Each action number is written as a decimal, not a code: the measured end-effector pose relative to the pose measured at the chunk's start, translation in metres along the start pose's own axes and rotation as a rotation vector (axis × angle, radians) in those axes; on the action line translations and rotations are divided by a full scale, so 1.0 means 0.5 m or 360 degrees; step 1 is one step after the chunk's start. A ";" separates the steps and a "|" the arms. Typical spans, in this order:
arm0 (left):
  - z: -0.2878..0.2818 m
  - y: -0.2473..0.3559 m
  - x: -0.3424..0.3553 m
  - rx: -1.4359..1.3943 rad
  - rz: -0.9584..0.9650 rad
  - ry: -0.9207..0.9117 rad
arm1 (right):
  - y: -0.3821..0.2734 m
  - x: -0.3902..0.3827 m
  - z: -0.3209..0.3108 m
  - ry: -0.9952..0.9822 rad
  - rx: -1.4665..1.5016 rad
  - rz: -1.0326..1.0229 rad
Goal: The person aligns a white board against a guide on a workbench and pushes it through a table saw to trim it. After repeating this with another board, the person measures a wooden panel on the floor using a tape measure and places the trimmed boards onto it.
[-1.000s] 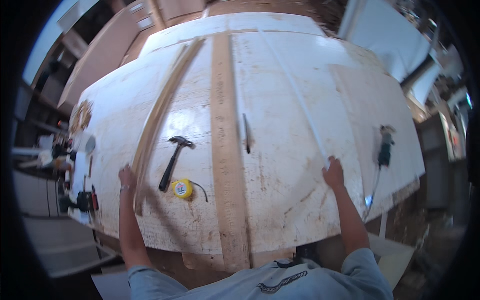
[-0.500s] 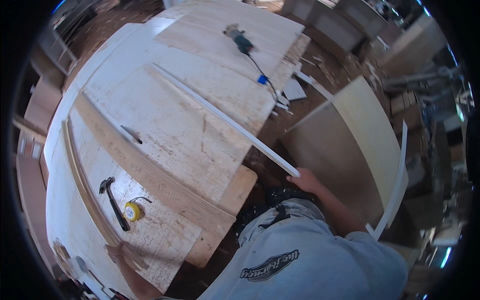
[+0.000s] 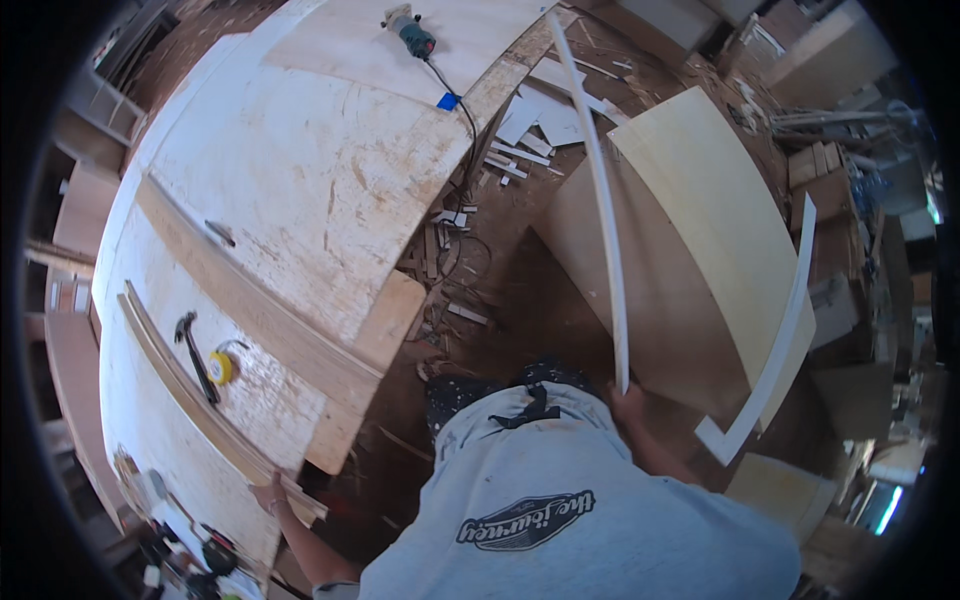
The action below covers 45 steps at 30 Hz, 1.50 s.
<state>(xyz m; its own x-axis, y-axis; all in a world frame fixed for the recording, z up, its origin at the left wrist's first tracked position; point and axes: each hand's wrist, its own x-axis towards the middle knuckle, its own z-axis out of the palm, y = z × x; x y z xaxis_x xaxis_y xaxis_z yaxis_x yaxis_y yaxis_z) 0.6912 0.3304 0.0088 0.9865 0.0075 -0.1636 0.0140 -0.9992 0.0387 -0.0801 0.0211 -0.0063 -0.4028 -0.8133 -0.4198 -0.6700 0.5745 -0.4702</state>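
Observation:
My right hand (image 3: 628, 402) is closed round the near end of a long white strip (image 3: 603, 200). That strip reaches away from me past the table's right edge, over the floor and beside a large leaning board. At the table's near left, my left hand (image 3: 268, 490) grips a pair of narrow wooden strips (image 3: 185, 392) close to their near end; their tips poke out past my fingers. A claw hammer (image 3: 197, 358) and a yellow tape measure (image 3: 220, 368) lie just right of these strips. Further right, a wide wooden board (image 3: 245, 285) runs along the table.
The white worktable (image 3: 300, 190) carries a green-bodied power tool (image 3: 410, 35) with a cord hanging over the edge. Large pale panels (image 3: 700, 230) lean at right, with an L-shaped white strip (image 3: 765, 400) on them. Offcuts (image 3: 540, 115) litter the floor.
The white strip has swung right, off the tabletop to beyond its edge, with my right hand. My left hand and the narrow wooden strips have shifted toward me. The whole view has turned rightward.

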 end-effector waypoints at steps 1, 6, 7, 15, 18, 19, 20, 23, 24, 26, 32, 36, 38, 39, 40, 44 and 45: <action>0.007 -0.004 -0.040 0.0006 0.0005 -0.0029 | 0.048 -0.002 -0.008 -0.0071 -0.0073 -0.0021; 0.025 0.015 -0.193 -0.0002 0.0006 0.0007 | 0.319 0.004 -0.028 -0.0401 -0.0481 -0.0163; 0.019 0.013 -0.211 -0.0006 -0.0003 -0.0005 | 0.377 0.010 -0.042 -0.0481 -0.0529 -0.0143; 0.031 0.026 -0.224 0.0024 -0.0117 -0.0076 | 0.419 0.056 -0.311 -0.1018 -0.1313 -0.0069; 0.027 0.036 -0.252 0.0005 -0.0115 -0.0031 | 0.404 0.084 -0.337 -0.1016 -0.1583 -0.0191; 0.027 0.041 -0.256 -0.0005 -0.0109 -0.0021 | 0.387 0.086 -0.330 -0.1014 -0.1671 -0.0204; 0.025 0.040 -0.262 -0.0014 -0.0106 -0.0012 | 0.366 0.091 -0.314 -0.0998 -0.1674 -0.0271; 0.019 -0.008 -0.252 -0.0121 0.0014 -0.0024 | 0.242 0.089 -0.236 -0.1065 -0.1589 -0.0438; 0.024 -0.032 -0.243 -0.0163 0.0070 -0.0007 | 0.211 0.092 -0.195 -0.1036 -0.1476 -0.0550; 0.026 -0.027 -0.257 -0.0256 0.0050 -0.0068 | 0.127 0.069 -0.092 -0.1019 -0.1297 -0.0685; 0.020 -0.020 -0.258 -0.0432 0.0200 -0.0021 | -0.312 0.020 0.326 -0.1156 0.0106 -0.1315; 0.028 0.002 -0.277 -0.0392 0.0141 0.0091 | -0.507 0.072 0.368 -0.1127 0.0170 -0.1372; 0.025 0.017 -0.288 -0.0344 0.0051 0.0063 | -0.570 0.141 0.356 -0.1148 0.0419 -0.1191; 0.026 0.027 -0.294 -0.0284 -0.0007 0.0076 | -0.603 0.181 0.344 -0.1191 0.0649 -0.0959; 0.024 0.034 -0.298 -0.0215 -0.0034 0.0072 | -0.637 0.230 0.335 -0.1235 0.0878 -0.0729; 0.021 -0.024 -0.281 -0.0394 0.0112 0.0063 | -0.784 0.429 0.306 -0.0965 0.1643 -0.0253; 0.001 0.003 -0.306 -0.0390 0.0061 -0.0017 | -0.814 0.485 0.301 -0.0880 0.1763 -0.0193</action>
<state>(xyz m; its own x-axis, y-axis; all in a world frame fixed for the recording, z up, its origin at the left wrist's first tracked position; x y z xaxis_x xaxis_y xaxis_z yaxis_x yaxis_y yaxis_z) 0.5401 0.3279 0.0337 0.9854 -0.0320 -0.1675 0.0169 -0.9590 0.2830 0.1885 -0.3960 -0.0336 0.1214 -0.8731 -0.4721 0.3103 0.4852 -0.8175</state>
